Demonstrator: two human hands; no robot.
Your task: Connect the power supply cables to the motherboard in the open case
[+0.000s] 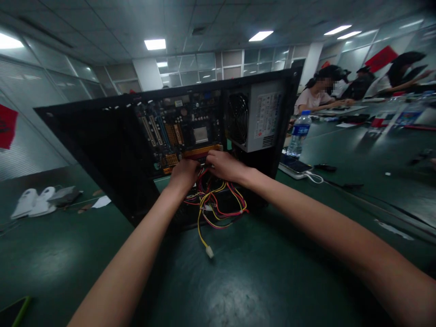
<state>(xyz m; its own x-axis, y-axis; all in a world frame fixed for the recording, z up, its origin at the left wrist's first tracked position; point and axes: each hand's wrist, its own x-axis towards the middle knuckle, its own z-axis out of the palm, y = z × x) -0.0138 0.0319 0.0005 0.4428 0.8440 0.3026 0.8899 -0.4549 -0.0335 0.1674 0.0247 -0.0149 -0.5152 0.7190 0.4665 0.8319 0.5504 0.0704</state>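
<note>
A black computer case (98, 150) stands open on the green table. Inside it are a motherboard (190, 119) and, at the upper right, a silver power supply (265, 119) with a fan. My left hand (185, 173) and my right hand (225, 164) meet at the board's lower edge, just below the orange slots (200, 151). Both have curled fingers close together at the top of a bundle of red, yellow and black cables (213, 200); what the fingertips hold is too small to make out. A white connector (209, 252) hangs loose toward me.
Right of the case are a water bottle (300, 135) and a phone (295, 164) with a white cable. White gloves (34, 202) lie at the left; a green-edged phone (15, 313) is at the lower left. People sit at the table, back right.
</note>
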